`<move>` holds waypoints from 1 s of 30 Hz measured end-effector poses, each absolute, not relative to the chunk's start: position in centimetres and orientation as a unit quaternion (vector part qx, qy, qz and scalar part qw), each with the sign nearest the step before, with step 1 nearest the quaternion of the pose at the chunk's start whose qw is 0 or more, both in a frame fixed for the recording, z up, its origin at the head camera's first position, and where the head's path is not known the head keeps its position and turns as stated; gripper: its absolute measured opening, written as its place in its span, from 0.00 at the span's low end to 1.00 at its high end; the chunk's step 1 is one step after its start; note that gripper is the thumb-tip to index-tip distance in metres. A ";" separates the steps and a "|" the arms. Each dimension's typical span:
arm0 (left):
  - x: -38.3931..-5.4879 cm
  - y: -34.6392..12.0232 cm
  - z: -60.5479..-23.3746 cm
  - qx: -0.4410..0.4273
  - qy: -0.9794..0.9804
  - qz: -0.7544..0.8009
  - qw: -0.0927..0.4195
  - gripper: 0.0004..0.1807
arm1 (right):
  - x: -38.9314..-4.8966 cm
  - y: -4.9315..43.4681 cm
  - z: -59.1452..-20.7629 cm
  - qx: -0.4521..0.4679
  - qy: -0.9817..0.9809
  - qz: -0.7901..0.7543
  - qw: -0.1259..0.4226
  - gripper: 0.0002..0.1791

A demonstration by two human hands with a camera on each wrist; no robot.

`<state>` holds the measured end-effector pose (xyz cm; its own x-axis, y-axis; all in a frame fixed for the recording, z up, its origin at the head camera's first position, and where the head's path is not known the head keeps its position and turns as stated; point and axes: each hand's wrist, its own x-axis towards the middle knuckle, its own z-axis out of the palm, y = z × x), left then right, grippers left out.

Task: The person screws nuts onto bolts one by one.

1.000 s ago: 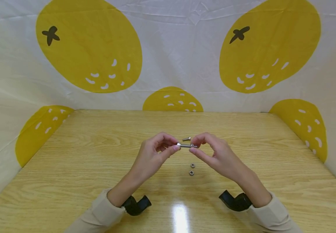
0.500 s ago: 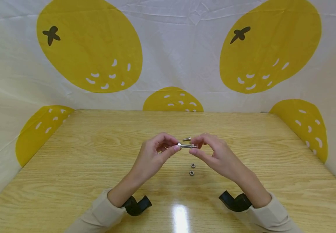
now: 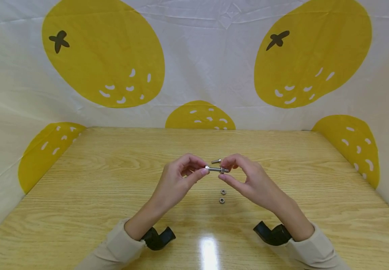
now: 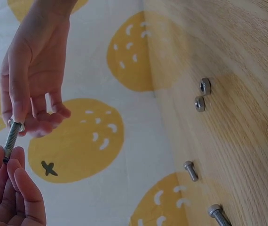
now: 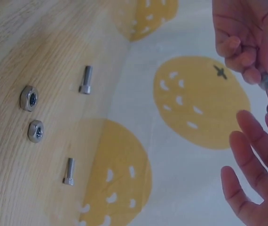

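My left hand (image 3: 180, 176) pinches the head of a socket-head bolt (image 3: 214, 169), which lies roughly level above the table. A nut (image 3: 222, 170) is on the bolt's threads near the far end, and the tip sticks out beyond it. Around that nut are the thumb and forefinger of my right hand (image 3: 254, 183), the thumb just under it. Its other fingers spread loosely in the right wrist view. Two loose nuts (image 5: 29, 98) lie on the wood. Two shorter bolts (image 5: 85, 80) also lie there; in the head view only one shows clearly.
The wooden table (image 3: 130, 150) reaches back to a white cloth (image 3: 208, 56) printed with yellow fruit, which also rises at both sides. Black wrist mounts (image 3: 158, 238) sit at both cuffs.
My right thumb has dropped slightly away from the nut, so more of the nut and bolt tip shows. The left hand and the loose parts stay in place.
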<state>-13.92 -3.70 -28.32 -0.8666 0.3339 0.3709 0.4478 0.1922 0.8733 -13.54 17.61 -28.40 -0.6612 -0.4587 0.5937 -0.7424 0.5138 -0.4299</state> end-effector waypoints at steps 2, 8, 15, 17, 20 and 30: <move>-13.9 -3.7 -28.3 -0.253 -0.770 -0.583 0.049 0.07 | -13.5 17.6 -28.4 0.356 -0.844 0.343 0.206 0.13; -13.9 -3.7 -28.3 -0.255 -0.768 -0.586 0.048 0.07 | -13.5 17.7 -28.6 0.355 -0.843 0.353 0.198 0.09; -13.8 -3.6 -28.3 -0.258 -0.762 -0.592 0.044 0.07 | -13.3 17.5 -28.3 0.320 -0.866 0.353 0.149 0.06; -13.8 -3.6 -28.3 -0.260 -0.760 -0.594 0.044 0.07 | -13.3 17.6 -28.2 0.311 -0.871 0.355 0.134 0.10; -13.8 -3.5 -28.4 -0.261 -0.759 -0.595 0.045 0.07 | -13.2 17.7 -28.1 0.293 -0.880 0.357 0.114 0.07; -13.8 -3.6 -28.4 -0.254 -0.766 -0.589 0.046 0.07 | -13.3 17.6 -28.2 0.341 -0.857 0.347 0.172 0.16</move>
<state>-13.79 -3.60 -28.39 -0.8664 0.3351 0.3702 0.4439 0.1776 0.8783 -13.30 17.58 -28.21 -0.7088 -0.4646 0.5308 -0.7031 0.5262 -0.4783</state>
